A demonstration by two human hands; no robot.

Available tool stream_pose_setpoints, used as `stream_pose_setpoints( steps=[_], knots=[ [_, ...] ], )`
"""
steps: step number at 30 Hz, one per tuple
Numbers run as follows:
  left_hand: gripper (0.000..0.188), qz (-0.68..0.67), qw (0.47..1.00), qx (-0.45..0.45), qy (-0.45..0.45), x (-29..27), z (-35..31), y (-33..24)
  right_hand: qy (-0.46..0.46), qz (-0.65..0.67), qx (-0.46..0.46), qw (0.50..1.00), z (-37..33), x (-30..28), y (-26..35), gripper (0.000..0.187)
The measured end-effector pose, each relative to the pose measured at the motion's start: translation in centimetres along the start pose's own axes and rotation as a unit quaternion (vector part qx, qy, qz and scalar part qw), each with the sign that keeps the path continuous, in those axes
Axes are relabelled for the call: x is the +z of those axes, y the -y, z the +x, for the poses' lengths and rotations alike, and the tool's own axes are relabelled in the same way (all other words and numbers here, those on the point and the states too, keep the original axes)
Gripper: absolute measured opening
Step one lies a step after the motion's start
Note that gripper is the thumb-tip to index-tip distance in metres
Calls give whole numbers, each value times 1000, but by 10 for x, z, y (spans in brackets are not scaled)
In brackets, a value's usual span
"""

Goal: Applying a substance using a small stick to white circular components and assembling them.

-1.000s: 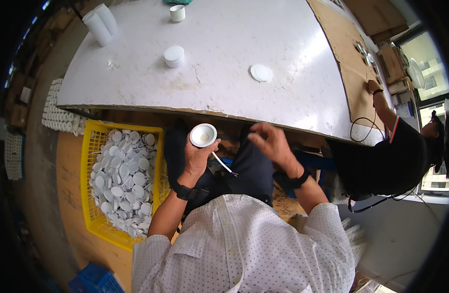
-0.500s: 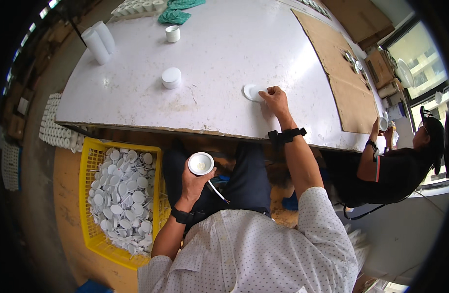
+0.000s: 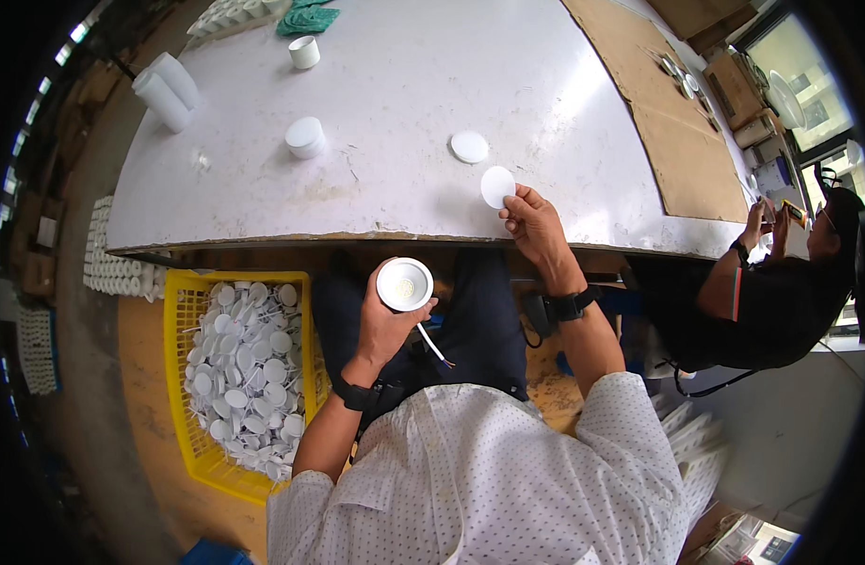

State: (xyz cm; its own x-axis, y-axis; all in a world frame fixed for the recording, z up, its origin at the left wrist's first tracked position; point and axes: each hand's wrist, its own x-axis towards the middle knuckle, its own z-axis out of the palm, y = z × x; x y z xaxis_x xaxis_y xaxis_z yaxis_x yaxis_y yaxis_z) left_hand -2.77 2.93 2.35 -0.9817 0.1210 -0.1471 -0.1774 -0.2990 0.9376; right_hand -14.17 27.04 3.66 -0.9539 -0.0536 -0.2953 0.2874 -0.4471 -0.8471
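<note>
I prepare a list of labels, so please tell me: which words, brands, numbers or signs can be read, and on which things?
None can be read.
White disc in the right hand, white lamp housing in the left hand: no lettering that I can make out.
Pale patch, far left: too small and blurred to tell.

A black band goes round the wrist just behind the left hand. Another black band is behind the right hand. Below and between the hands are dark pants. Farther back is a white shirt with tiny dark dots and short sleeves.
</note>
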Motion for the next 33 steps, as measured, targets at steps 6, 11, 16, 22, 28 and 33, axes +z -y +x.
stream_pose_setpoints(
  steps=[6, 11, 16, 22, 28, 33],
  knots=[
    [63, 3, 1000, -16, 14, 12, 7, -8, -9, -180, -122, 976, -42, 15, -27, 18],
    [68, -76, 996, -6, 54, 12, 10, -1, 132, -497, -478, 712, -70, 39, -36, 25],
    [61, -7, 999, 5, 54, 11, 7, -4, 189, -540, -511, 641, -76, 41, -50, 54],
    [48, 12, 1000, 5, 17, 12, 4, -1, 189, -531, -525, 637, -77, 48, -53, 48],
    [42, 33, 999, 32, 1, 8, 4, 5, 169, -528, -530, 642, -80, 56, -57, 43],
    [38, 26, 999, 26, -23, 7, 4, 5, 166, -553, -509, 638, -82, 53, -67, 49]
  ],
)
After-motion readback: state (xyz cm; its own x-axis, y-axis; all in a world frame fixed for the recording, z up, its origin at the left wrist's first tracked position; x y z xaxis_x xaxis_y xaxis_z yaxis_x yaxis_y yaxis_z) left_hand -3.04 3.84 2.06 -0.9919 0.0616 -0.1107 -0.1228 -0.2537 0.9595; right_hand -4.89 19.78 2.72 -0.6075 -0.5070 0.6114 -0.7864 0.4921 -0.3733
